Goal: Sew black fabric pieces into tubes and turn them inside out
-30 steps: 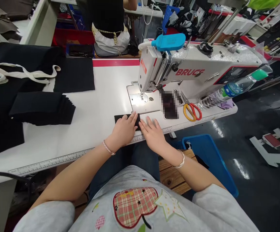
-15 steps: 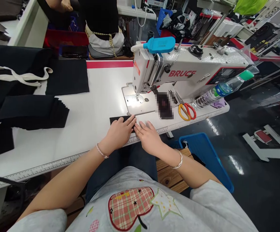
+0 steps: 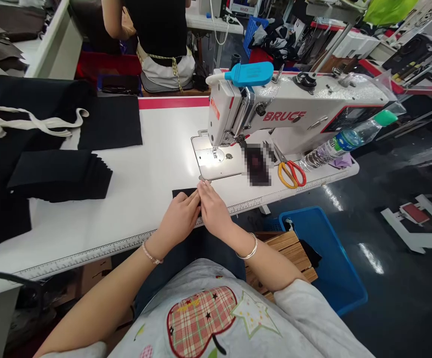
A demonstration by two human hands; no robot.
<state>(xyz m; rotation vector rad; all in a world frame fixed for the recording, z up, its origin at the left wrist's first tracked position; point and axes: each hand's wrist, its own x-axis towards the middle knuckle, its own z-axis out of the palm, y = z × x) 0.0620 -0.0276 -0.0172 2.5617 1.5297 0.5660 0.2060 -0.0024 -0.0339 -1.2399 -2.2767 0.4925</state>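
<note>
Although most of it is covered by the hands, a small black fabric piece [image 3: 184, 192] is seen lying flat on the white sewing table [image 3: 144, 164], just in front of the machine's needle plate [image 3: 216, 155]. Its long axis is judged to run across the view, roughly parallel to the table's front edge; only its left end is exposed, and that end is directed away from the needle area, toward the stacked cloth. The left hand [image 3: 178, 219] is nearer to the exposed part, with its fingers [image 3: 188, 199] laid over the cloth, while the right hand [image 3: 213, 211] is placed at the piece's right end. Both sets of fingertips are brought close together above the cloth, near the front corner of the needle plate; whether an edge is pinched between them cannot be told. Beyond the hands, a stack of cut black fabric pieces [image 3: 59, 175] is set to the left, and red-and-yellow-handled scissors [image 3: 292, 174] are laid to the right, beneath the sewing machine head [image 3: 286, 112]. A ruler scale [image 3: 89, 256] is fixed along the table's edge.
</note>
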